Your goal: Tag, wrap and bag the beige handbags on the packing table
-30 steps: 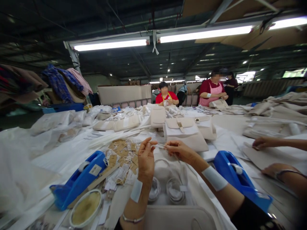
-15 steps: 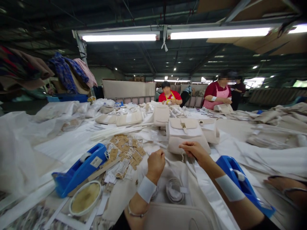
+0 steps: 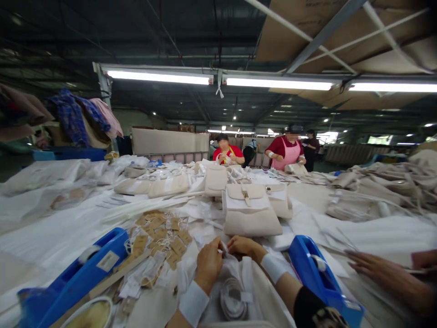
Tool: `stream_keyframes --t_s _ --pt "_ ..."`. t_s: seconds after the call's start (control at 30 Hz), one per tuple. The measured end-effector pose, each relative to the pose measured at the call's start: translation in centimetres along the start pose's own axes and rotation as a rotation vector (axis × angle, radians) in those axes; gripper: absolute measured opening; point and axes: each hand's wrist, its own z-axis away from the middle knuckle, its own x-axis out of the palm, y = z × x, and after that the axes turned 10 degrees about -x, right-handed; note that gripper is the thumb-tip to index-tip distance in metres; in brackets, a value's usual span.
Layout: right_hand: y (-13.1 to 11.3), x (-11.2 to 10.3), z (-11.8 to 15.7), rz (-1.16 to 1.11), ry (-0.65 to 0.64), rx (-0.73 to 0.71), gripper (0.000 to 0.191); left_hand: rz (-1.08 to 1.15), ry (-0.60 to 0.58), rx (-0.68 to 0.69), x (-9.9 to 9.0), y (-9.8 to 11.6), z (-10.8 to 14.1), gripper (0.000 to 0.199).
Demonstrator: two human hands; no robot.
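The fingers of the left hand and the right hand are being held curled and almost meeting over the far part of a pale bag; whether anything is being pinched between the tips cannot be told, since they are being partly hidden. The bag is being kept below and on the near side of the fingers, with white wrapping showing just beneath the right ones and a wrapped coil resting nearer the wearer than either set. What seems to be called for is small, close work by both sets of fingertips at one spot; it is probably best done with the two sides being kept level, the pull being kept light and even, and the white wrapping being eased flat rather than tugged, as thin material could be creasing or tearing. The coil should be left lying undisturbed. Beyond the fingers, a flap bag is being left standing; to their left, brown tags are being kept in a loose pile, while to their right a blue tape dispenser is being left within easy reach.
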Motion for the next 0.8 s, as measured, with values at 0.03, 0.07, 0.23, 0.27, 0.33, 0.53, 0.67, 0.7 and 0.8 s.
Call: stream_keyframes --t_s 0.03,0.07,0.23,0.27,0.33,0.53,0.67,0.7,0.8 --pt "0.1 -0.1 0.0 0.004 -0.013 0.020 0.022 -0.032 0.003 -0.009 0.2 -0.1 -0.1 0.024" --pt "0.3 -0.2 -0.1 0.009 -0.017 0.042 0.021 -0.059 0.004 -0.019 0.3 -0.2 -0.2 0.025" --pt "1.1 -0.1 -0.2 0.012 -0.005 0.075 0.019 -0.136 -0.015 -0.039 0.8 -0.6 -0.6 0.025" --pt "1.1 0.0 -0.2 0.008 -0.002 0.075 0.019 -0.139 -0.015 -0.039 0.8 -0.6 -0.6 0.025" --pt "1.1 -0.1 -0.2 -0.003 0.006 0.074 0.019 -0.127 -0.011 -0.038 0.8 -0.6 -0.7 0.024" --pt "0.5 -0.1 0.3 -0.059 0.061 0.069 0.019 0.090 0.006 -0.050 0.5 -0.6 -1.2 0.019" --pt "0.4 -0.7 1.0 -0.157 0.121 0.010 0.019 0.369 -0.016 -0.068 0.5 -1.0 -2.0 0.021" --pt "0.4 -0.9 1.2 -0.198 0.130 -0.014 0.019 0.443 -0.024 -0.075 0.6 -1.2 -2.2 0.021" --pt "0.6 -1.9 1.8 -0.351 0.134 -0.098 0.019 0.660 -0.035 -0.098 1.1 -1.6 -2.8 0.021"
